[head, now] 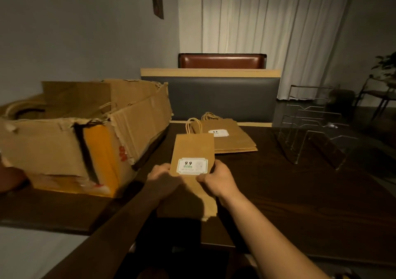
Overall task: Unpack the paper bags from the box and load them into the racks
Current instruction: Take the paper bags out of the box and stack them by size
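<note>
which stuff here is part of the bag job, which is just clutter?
Job: cardboard box; held paper bags, gripped by left hand and right hand; bag stack on table; clear racks.
Not job: bench backrest; curtain; plant.

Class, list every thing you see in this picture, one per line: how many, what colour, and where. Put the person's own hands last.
Cardboard box: one, brown, torn, on the table's left, with bag handles showing inside.
Held paper bags: a few, brown, white label, table centre.
Stack of paper bags: one, brown, lying flat behind the held ones.
Racks: count unclear, clear plastic, empty, on the table's right.
Table: one, dark wood.
Bench back: one, grey, beyond the table.
Chair back: one, reddish brown, behind the bench.
Curtain: white, at the rear.
Plant: one, dark, far right.
Left hand: grips the bags' left edge.
Right hand: grips their right edge.
</note>
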`<state>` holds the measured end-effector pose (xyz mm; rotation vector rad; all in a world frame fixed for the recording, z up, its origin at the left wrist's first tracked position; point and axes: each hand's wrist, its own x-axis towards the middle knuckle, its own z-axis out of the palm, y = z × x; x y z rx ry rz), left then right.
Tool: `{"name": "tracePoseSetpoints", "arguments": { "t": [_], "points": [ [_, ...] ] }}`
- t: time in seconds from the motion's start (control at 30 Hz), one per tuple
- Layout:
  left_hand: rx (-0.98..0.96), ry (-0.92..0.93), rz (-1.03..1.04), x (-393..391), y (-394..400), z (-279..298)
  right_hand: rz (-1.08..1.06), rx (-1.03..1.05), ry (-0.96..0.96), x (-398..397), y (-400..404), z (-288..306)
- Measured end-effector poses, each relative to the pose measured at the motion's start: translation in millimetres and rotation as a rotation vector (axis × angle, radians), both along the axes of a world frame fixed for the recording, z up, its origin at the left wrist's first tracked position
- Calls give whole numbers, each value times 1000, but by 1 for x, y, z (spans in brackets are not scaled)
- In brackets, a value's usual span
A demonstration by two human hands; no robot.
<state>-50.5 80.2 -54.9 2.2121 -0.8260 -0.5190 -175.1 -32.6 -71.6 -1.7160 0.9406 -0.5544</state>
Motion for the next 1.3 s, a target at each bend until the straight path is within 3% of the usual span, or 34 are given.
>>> {"name": "tracePoseSetpoints", "arguments": {
  "t": [0.13, 0.23, 0.3, 0.37, 0.57, 0.67, 0.77, 0.87, 0.97, 1.07, 1.3],
  "points": [
    [-35, 62, -34, 12, 8, -26, -52, -70, 80, 2, 16, -15],
    [-192, 329, 21, 21, 6, -30, -80, 103, -58, 4, 16, -17],
    [-259, 395, 4, 25, 5, -27, -88, 197, -124, 6, 21, -14],
    [-220, 389, 33, 33, 5, -20, -107, 211, -145, 9, 21, -14],
    [-227, 710, -36, 35, 5, -11, -65, 169, -195, 1, 30, -19],
    [-357, 642, -194, 26, 10, -18, -52, 144, -161, -11, 33, -12],
    [-618, 598, -152, 5, 14, -10, 5, 165, -234, -27, 29, 4],
    [-769, 374, -205, -7, 7, 2, 15, -65, -329, -34, 22, 20],
    [-801, 239, -244, -17, -2, -10, -3, -165, -409, -38, 20, 15],
    [-747, 173, -193, -31, -12, -43, -69, -92, -474, -43, 22, -9],
    [-674, 282, -251, -19, -18, -52, -47, -27, -444, -39, 8, -18]
  ]
}}
